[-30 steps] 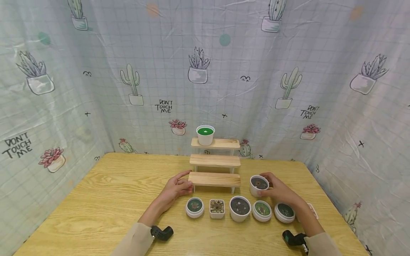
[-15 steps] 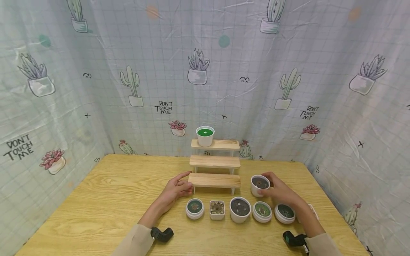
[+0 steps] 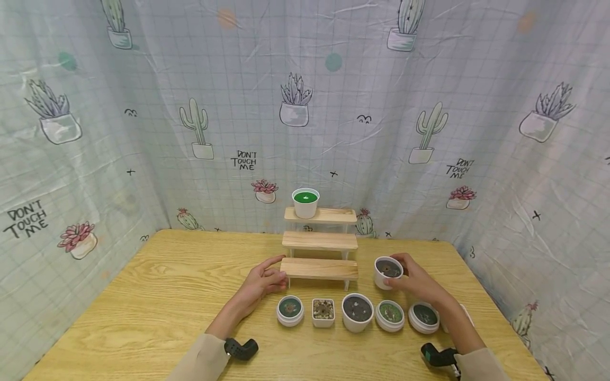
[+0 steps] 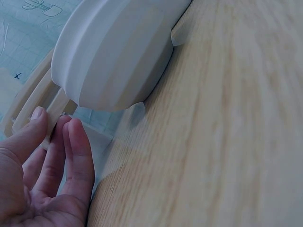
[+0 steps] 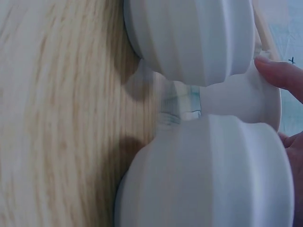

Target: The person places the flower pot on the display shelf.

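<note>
While the right hand (image 3: pixel 412 278) is pinching the white pot with dark filling (image 3: pixel 386 273), keeping its rim level is likely helping most. Its thumb and fingers are bending round the pot's right side, only a pot's width apart, and the pot is sitting between them, seemingly off the table (image 3: pixel 162 296). Just nearer than those fingers, two ribbed round pots (image 5: pixel 203 170) are standing. To their left, the left hand (image 3: pixel 259 280) is lightly pinching the wooden step stand (image 3: pixel 319 241), which should be steadying it. Well beyond all the fingers, a green-topped white cup (image 3: pixel 305 204) is resting up high.
</note>
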The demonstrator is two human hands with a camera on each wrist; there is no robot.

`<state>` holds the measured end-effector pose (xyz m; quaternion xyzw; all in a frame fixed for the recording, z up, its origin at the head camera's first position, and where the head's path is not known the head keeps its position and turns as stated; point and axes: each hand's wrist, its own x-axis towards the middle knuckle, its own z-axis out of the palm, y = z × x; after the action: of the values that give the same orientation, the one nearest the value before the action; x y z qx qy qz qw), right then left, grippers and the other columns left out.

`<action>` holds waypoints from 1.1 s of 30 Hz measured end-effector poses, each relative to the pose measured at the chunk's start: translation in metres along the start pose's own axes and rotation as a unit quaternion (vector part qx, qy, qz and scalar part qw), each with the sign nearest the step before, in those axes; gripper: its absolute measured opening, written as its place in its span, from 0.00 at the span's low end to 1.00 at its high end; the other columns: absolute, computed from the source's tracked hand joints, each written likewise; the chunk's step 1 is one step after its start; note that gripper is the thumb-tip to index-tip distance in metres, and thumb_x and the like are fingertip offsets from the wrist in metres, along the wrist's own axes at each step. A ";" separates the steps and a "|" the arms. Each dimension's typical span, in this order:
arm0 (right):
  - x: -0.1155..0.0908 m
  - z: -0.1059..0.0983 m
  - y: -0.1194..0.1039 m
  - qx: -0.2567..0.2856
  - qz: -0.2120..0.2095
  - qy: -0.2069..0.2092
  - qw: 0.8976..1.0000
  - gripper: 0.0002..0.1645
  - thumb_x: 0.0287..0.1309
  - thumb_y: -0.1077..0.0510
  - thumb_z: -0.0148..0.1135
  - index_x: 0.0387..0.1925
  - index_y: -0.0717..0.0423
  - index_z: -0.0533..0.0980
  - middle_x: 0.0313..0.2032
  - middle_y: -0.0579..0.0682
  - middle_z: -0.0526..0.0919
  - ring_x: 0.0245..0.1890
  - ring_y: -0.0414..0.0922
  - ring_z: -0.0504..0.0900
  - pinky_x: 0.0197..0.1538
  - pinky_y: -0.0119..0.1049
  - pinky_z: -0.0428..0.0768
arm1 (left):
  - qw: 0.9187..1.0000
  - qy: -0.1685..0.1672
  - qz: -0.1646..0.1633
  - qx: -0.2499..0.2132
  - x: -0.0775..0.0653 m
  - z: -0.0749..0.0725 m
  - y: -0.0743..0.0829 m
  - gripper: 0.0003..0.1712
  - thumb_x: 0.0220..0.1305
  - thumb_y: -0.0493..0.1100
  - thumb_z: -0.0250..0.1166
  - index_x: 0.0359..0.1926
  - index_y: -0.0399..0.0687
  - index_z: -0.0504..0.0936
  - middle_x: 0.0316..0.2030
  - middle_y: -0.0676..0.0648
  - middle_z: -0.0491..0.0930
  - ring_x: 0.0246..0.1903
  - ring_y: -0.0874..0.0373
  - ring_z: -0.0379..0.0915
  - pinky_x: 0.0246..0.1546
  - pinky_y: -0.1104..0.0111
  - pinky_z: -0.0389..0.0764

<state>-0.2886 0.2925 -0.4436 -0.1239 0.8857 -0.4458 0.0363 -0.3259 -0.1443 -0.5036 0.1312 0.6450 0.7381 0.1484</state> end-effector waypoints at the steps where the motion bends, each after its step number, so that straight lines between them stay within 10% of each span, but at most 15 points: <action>1: -0.001 0.000 -0.001 0.000 0.000 0.000 1.000 0.46 0.65 0.51 0.71 0.72 0.66 0.58 0.68 0.67 0.69 0.70 0.69 0.68 0.68 0.59 0.73 | 1.000 0.000 0.000 0.000 0.000 0.000 0.000 0.40 0.74 0.39 0.64 0.80 0.47 0.57 0.41 0.50 0.86 0.44 0.58 0.85 0.49 0.67 0.89; 23: -0.005 -0.004 -0.018 -0.001 -0.034 0.025 0.999 0.44 0.65 0.53 0.71 0.72 0.66 0.59 0.66 0.65 0.71 0.70 0.66 0.70 0.63 0.48 0.78 | 1.000 -0.002 -0.001 -0.005 -0.002 0.002 0.001 0.40 0.74 0.40 0.64 0.80 0.46 0.56 0.40 0.51 0.86 0.44 0.59 0.85 0.49 0.68 0.89; 33: -0.004 -0.005 -0.024 -0.006 -0.016 0.028 0.999 0.49 0.66 0.48 0.70 0.75 0.64 0.55 0.70 0.66 0.68 0.73 0.69 0.65 0.68 0.62 0.74 | 1.000 -0.002 0.000 -0.002 0.000 0.000 0.001 0.39 0.74 0.39 0.64 0.80 0.47 0.57 0.40 0.50 0.86 0.44 0.59 0.85 0.50 0.67 0.88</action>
<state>-0.2808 0.2834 -0.4217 -0.1257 0.8868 -0.4448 0.0031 -0.3254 -0.1443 -0.5027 0.1327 0.6430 0.7392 0.1501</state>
